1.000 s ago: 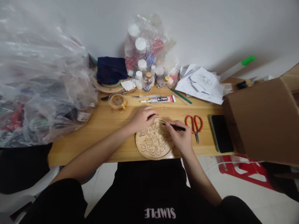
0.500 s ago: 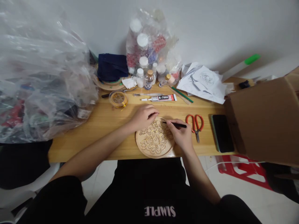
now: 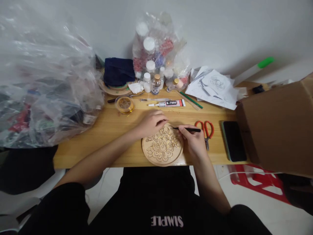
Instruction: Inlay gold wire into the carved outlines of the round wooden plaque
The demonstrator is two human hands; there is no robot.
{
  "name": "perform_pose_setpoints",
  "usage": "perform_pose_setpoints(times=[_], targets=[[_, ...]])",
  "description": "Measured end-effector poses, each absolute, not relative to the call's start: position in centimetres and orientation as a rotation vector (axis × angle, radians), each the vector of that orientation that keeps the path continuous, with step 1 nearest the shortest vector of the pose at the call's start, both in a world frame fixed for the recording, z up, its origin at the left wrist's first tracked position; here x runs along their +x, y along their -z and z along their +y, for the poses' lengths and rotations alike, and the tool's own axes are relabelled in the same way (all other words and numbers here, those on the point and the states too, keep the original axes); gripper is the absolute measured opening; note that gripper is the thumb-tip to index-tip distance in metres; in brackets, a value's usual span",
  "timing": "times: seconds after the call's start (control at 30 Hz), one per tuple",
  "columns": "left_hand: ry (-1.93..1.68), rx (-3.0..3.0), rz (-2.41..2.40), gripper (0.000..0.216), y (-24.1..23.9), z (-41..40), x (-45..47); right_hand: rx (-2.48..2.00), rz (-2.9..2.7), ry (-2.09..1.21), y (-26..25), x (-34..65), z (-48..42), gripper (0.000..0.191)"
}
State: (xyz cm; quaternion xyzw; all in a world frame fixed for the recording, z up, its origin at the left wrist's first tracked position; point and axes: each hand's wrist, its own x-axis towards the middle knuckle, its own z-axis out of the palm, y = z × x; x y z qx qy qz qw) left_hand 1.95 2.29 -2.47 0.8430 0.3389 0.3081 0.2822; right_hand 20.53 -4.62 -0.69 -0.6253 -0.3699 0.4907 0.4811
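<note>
A round wooden board [image 3: 162,148] with a flower design outlined in gold wire lies at the table's front edge. My left hand [image 3: 154,122] rests at the board's upper left rim, its fingers curled and pinched together; anything between the fingertips is too small to make out. In my right hand [image 3: 195,139], at the board's right side, a pair of slim black tweezers [image 3: 189,129] is gripped, tips pointing left over the top of the board. Red-handled scissors [image 3: 207,130] lie just beyond the right hand, partly covered by it.
Behind the board are a spool of gold wire [image 3: 124,104], a glue tube [image 3: 168,103], small bottles [image 3: 156,84] and a green stick [image 3: 191,100]. A phone [image 3: 233,141] and cardboard box [image 3: 276,127] stand right. A large plastic bag [image 3: 49,98] fills the left.
My right hand has moved slightly right with the tweezers, drawing the tips away from the design near the top of the board. The left hand stays almost in place.
</note>
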Motion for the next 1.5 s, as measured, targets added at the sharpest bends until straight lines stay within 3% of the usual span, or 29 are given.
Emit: perform_pose_setpoints(times=[0.23, 0.63, 1.5], targets=[[-0.759, 2.356, 0.798, 0.013, 1.8, 2.2, 2.1, -1.475, -0.891, -1.216, 0.3, 21.1, -4.3, 0.027], [-0.795, 2.377, 0.764, 0.019, 2.0, 2.5, 1.5, -1.553, -1.221, -0.986, 0.3, 20.4, -4.8, 0.011], [-0.895, 2.304, 0.82, 0.02, 3.6, 2.3, 1.5, -1.648, -1.455, -0.777, 0.0, 18.8, -4.4, 0.014]])
